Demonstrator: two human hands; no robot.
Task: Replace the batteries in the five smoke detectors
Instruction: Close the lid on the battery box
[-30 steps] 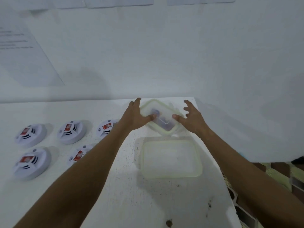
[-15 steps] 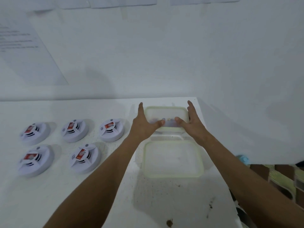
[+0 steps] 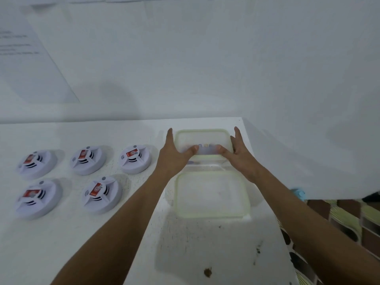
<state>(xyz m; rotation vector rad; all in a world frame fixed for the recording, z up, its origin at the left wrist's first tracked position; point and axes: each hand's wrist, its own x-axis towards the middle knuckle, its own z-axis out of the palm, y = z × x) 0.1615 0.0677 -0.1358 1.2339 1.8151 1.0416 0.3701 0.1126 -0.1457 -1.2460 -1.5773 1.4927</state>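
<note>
Both my hands grip the battery box at the far end of the table; the job has barely begun.

My left hand and right hand clasp the clear container from either side, thumbs pressed on its near wall, fingers spread along its ends; small items inside look like batteries, though blurred; its lid lies just in front of the container, nearer me; the five smoke detectors sit left of the container in two rows on the white table, all closed and untouched as far as I can judge; every battery swap remains.
</note>
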